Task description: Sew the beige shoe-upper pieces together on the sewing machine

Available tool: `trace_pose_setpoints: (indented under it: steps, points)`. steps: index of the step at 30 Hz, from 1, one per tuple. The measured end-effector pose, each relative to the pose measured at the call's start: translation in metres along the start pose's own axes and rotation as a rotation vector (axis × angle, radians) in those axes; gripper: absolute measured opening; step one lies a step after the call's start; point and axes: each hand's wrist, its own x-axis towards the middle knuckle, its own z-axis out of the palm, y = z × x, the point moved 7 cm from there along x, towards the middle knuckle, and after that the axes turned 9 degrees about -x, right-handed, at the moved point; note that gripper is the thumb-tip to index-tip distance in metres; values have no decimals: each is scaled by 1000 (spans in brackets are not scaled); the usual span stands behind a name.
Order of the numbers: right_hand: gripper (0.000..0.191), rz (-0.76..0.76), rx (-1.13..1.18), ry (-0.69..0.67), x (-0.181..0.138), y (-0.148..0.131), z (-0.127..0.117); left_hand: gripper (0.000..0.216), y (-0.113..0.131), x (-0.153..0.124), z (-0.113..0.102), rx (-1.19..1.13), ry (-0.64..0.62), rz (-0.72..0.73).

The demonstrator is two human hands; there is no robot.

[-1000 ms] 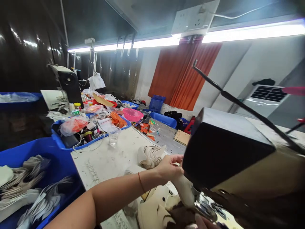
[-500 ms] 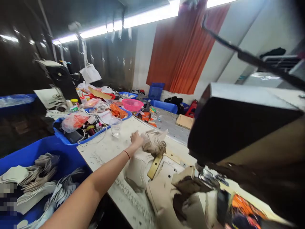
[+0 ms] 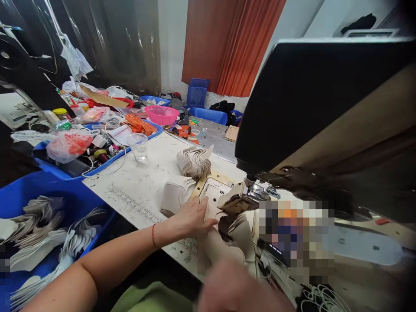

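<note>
My left hand (image 3: 192,218) lies flat with fingers stretched on a beige fabric piece (image 3: 214,242) at the table's near edge. The hand is just left of the needle area (image 3: 256,190) of a black and beige sewing machine (image 3: 312,112). A brown and beige workpiece (image 3: 235,210) sits under the needle. Two fanned stacks of beige cut pieces rest beyond the hand, one close (image 3: 173,195) and one farther back (image 3: 195,161). My right hand (image 3: 235,288) is a blur at the bottom edge, and its fingers cannot be made out.
A clear plastic cup (image 3: 138,146) stands on the white table (image 3: 146,182). Behind it is a blue tray (image 3: 61,172) of spools, bags and cables, and a pink bowl (image 3: 161,114). A blue bin (image 3: 81,203) at the left holds grey and white cut pieces.
My left hand has drawn back from the far stack of cut pieces to the beige piece beside the needle. The view has tipped downward, and my right hand has come into view at the bottom.
</note>
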Motion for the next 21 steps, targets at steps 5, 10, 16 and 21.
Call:
trace_pose_setpoints:
  steps: [5, 10, 16, 21]
  points:
    - [47, -377, -196, -30, 47, -52, 40, 53, -37, -1, -63, 291, 382, -141]
    - [18, -401, -294, 34, 53, -48, 47, 57, -82, 1, -73, 409, 272, -352]
    - [25, -434, -313, 139, 50, -49, 33, 63, -63, -6, -93, 359, 403, -265]
    - [26, -422, -320, 157, 52, -46, 36, 72, -43, -25, -102, -248, 470, -136]
